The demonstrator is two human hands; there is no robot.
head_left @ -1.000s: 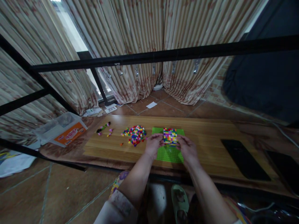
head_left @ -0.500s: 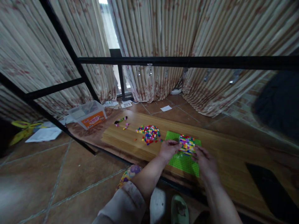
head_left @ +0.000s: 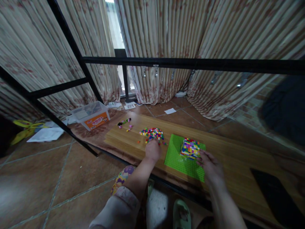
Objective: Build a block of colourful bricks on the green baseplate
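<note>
A multicoloured block of small bricks [head_left: 190,148] stands on a green baseplate [head_left: 176,156] on a low wooden table [head_left: 228,149]. My right hand [head_left: 209,164] lies just to the right of the block at the plate's edge, fingers curled, touching or nearly touching its lower corner. My left hand [head_left: 152,150] reaches into the near side of a heap of loose coloured bricks [head_left: 152,133] left of the plate; its fingertips are hidden behind the hand.
A few stray bricks [head_left: 124,123] lie at the table's far left. A clear plastic box with an orange label [head_left: 91,115] sits left of the table. Black frame bars [head_left: 190,63] cross in front. Dark flat pads [head_left: 274,190] lie at the right. Papers [head_left: 45,135] lie on the tiled floor.
My left hand left the brick block and moved left to the loose heap. My right hand stayed beside the block. The view swung left and settled.
</note>
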